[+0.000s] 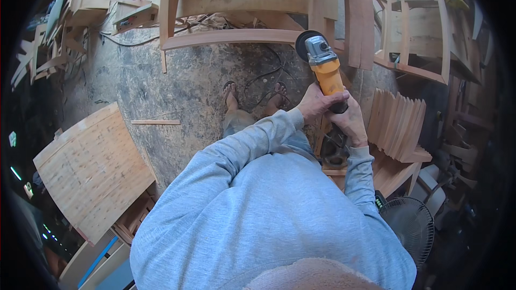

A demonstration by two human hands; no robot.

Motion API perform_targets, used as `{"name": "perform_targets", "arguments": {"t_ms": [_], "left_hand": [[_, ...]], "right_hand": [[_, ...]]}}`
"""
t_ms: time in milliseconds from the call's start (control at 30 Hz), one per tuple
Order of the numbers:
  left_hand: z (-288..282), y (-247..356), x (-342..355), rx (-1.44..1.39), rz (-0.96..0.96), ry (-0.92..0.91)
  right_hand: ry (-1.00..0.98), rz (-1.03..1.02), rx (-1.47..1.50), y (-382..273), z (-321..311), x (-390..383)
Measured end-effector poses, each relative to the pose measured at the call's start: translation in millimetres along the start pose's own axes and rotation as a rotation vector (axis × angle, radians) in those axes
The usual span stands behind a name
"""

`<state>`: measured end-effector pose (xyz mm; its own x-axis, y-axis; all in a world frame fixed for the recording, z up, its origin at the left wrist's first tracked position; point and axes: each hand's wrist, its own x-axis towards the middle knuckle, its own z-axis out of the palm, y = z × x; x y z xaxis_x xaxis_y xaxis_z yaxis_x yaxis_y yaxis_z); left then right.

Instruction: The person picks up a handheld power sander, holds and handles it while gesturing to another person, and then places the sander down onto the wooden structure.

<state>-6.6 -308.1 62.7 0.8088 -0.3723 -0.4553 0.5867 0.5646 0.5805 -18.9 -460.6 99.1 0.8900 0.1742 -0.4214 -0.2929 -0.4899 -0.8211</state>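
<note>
Fingers of the left hand and the right hand are clasped around a yellow angle grinder in the head view, the left at the lower end of its body and the right around the dark rear end. The tool slants up and to the left, its silver gear head uppermost, beside a dark round disc. That disc overlaps the right end of a curved wooden rail, part of a wooden frame ahead of the person; whether they touch, I cannot tell. Right of the frame is a reddish plank. Nearer, right of the hands, wavy-edged slats stand close together. A caged fan is near the right elbow. Two feet in sandals stand on the stained floor, a dark cable near them. Off to the left lies a thin wooden strip, and farther left a broad wooden panel sits at a slant.
</note>
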Motion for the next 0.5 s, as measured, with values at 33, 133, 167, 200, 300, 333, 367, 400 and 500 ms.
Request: {"name": "perform_targets", "arguments": {"t_ms": [33, 133, 167, 200, 300, 333, 367, 400, 500], "left_hand": [[-5, 3, -3, -0.006, 0.008, 0.005], [-20, 11, -12, -0.038, 0.017, 0.03], [-25, 14, -15, -0.049, 0.021, 0.039], [-30, 20, -20, -0.054, 0.03, 0.046], [-44, 40, -36, -0.059, 0.062, 0.078], [-51, 46, -41, -0.061, 0.073, 0.089], [-58, 49, -44, -0.066, 0.082, 0.097], [-67, 52, -47, -0.061, 0.098, 0.103], [-94, 61, -57, -0.046, 0.144, 0.119]], "right_hand": [[-0.008, -0.005, -0.006, -5, 5, 2], [-0.046, -0.014, -0.011, -27, 21, 6], [-0.059, -0.018, -0.013, -33, 28, 7], [-0.069, -0.024, -0.017, -39, 34, 9], [-0.084, -0.039, 0.005, -55, 55, 14], [-0.09, -0.043, 0.013, -60, 63, 17], [-0.101, -0.049, 0.008, -64, 71, 19], [-0.117, -0.057, -0.001, -68, 78, 22], [-0.165, -0.078, -0.029, -79, 103, 31]]}}
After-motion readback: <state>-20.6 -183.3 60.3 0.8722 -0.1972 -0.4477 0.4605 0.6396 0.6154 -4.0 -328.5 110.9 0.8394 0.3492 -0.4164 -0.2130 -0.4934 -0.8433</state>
